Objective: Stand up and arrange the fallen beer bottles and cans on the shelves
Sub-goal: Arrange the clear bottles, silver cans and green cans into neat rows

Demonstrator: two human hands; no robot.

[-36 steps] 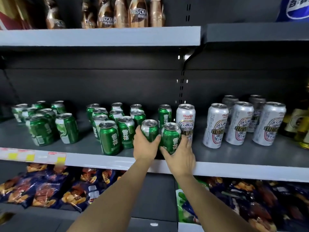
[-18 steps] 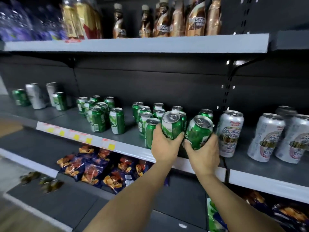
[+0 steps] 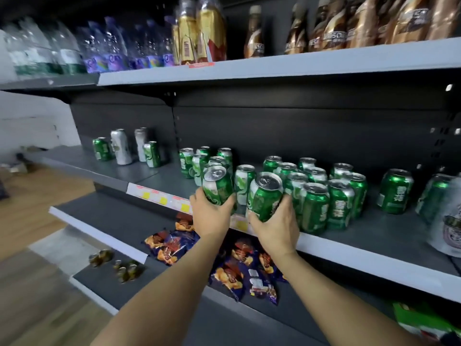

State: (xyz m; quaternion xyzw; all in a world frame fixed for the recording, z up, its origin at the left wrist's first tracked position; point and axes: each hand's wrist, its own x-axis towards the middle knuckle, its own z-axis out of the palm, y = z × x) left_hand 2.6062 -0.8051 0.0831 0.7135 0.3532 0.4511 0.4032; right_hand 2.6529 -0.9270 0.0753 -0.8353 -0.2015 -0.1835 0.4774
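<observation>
Gripping one green aluminium beer can per hand, left hand and right hand held them tilted above the grey metal shelf edge, each apparently needing upright placement among the standing cans.

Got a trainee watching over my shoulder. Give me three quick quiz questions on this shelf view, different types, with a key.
1. True or false: each hand holds a green can.
2. Multiple choice: what lies on the shelf below the beer cans? A) snack bags B) glass jars C) folded towels
3. Fill in: the can in the right hand is tilted, not ____.

Key
1. True: the left hand grips one green can, the right hand another.
2. A: snack bags.
3. upright.
</observation>
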